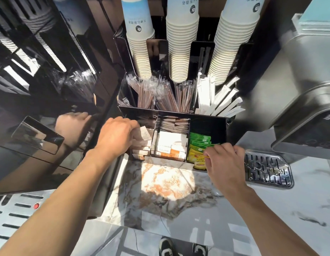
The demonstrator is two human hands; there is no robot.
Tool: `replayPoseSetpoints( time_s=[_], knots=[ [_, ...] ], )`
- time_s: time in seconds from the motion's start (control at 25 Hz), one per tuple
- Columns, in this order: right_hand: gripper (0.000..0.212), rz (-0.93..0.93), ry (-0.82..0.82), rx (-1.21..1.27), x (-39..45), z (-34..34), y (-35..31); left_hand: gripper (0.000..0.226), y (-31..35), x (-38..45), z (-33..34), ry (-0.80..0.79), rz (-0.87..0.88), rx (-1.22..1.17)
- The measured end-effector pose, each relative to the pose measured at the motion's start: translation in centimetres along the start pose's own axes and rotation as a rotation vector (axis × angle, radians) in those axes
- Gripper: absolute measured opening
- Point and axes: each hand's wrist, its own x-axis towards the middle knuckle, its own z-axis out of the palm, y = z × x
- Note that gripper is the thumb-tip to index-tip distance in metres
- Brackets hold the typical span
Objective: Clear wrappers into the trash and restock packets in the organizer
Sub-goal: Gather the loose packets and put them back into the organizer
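Here, nearest, a bare marble countertop (160,183) leaves open room. Beyond it, the left hand (114,137) curls over pale brown packets (144,134) in the left compartment of a black acrylic organizer (206,122); whether it pinches one I cannot tell. The right hand (225,161) pinches a green and yellow tea packet (199,147) in the right compartment. Crowded rows and thin dividers could snag or spill packets. Farther back stand tall paper cup stacks (180,52).

Bare marble counter (160,182) before the packed organizer (206,126).
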Motion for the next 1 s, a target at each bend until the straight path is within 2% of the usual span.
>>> replayPoseSetpoints(
  time_s=[0.2,0.32,0.44,0.72,0.88,1.0],
  knots=[
    [0.008,0.002,0.001,0.015,-0.3,0.6,-0.1,0.020,0.1,-0.2,-1.1,-0.040,-0.053,-0.103],
    [0.009,-0.005,0.000,0.023,-0.1,0.8,0.0,0.019,-0.4,-0.1,-0.3,-0.158,-0.062,-0.127],
    [0.008,-0.014,-0.014,0.019,-0.1,0.9,0.0,0.018,0.0,0.1,0.9,-0.288,-0.050,-0.008],
    [0.011,-0.018,-0.001,0.039,0.0,0.7,-0.1,0.013,0.1,0.3,2.0,-0.320,0.068,0.185],
    [0.011,-0.008,0.011,0.048,-0.1,0.6,-0.1,0.029,0.4,-1.1,2.4,-0.297,0.098,0.244],
    [0.007,-0.011,0.003,0.022,-0.1,0.5,-0.3,0.047,1.2,-2.7,3.0,-0.295,0.049,0.133]
  ],
)
